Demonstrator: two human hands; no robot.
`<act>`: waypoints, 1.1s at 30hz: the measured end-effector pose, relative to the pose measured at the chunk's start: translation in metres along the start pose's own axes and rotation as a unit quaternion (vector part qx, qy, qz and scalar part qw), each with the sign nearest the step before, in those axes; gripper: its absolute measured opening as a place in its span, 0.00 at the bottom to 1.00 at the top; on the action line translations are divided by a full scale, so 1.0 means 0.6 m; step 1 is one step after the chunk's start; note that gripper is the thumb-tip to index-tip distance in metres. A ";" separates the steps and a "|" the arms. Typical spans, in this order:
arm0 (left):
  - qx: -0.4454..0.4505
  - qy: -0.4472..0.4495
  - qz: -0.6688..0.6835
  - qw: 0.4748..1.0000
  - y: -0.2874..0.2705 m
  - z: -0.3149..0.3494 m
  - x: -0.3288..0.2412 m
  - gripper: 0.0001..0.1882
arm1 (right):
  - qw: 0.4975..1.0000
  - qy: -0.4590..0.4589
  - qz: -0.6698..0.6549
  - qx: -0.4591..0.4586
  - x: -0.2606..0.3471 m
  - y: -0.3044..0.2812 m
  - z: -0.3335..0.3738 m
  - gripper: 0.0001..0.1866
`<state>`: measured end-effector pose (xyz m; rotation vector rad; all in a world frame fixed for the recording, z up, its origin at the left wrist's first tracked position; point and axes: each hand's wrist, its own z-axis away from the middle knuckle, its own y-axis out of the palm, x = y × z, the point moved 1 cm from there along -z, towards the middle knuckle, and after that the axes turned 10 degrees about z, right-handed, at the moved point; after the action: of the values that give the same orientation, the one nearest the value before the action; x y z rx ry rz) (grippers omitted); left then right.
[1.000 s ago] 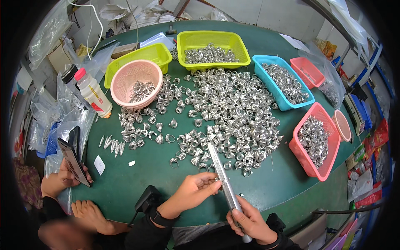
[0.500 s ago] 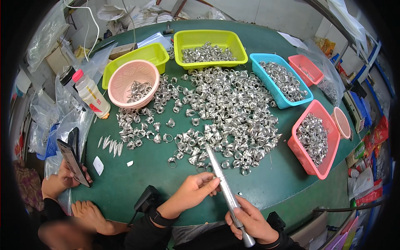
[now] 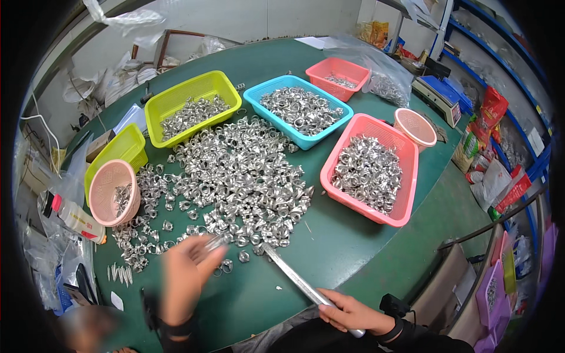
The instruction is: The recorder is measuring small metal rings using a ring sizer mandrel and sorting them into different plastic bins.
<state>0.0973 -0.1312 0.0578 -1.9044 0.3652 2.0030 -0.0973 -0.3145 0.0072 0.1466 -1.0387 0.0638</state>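
My right hand (image 3: 356, 313) is closed around the thick end of a silver ring mandrel (image 3: 297, 279), a long tapered metal rod. Its thin tip points up and left, near the front edge of a large heap of silver rings (image 3: 235, 170). Over the table's near left part, my left hand (image 3: 187, 270) is smeared by motion. Blurred silver metal (image 3: 207, 247), apparently a ring, shows between its thumb and fingers. A few loose rings lie beside it, including one ring (image 3: 243, 256) right of the fingers.
Around the heap stand a green basket (image 3: 154, 109), a blue basket (image 3: 253, 97), a pink basket (image 3: 406, 200) and a round pink basket (image 3: 112, 215), all holding rings. A bottle (image 3: 76, 217) lies left. At lower left is another person beside a phone (image 3: 76, 294).
The view has turned right. My left hand has left the mandrel and moved to the left, toward the heap's front. The right hand still grips the mandrel, now tilted further left.
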 end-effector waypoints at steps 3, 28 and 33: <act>0.149 0.132 0.038 0.979 0.159 -0.081 -0.064 0.18 | 1.000 -0.014 -0.004 -0.009 -0.003 -0.020 0.009 0.22; 0.114 -0.069 0.273 0.953 -0.011 0.026 0.076 0.12 | 0.946 -0.175 0.265 -0.067 0.021 -0.013 -0.011 0.23; 0.152 -0.036 0.272 0.950 -0.025 0.039 0.079 0.15 | 0.918 -0.221 0.329 -0.030 0.040 0.004 -0.033 0.22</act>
<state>0.0806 -0.1041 0.0128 -1.6479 1.2136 2.1631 -0.0688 -0.3099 0.0182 -0.2660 -1.5067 0.6332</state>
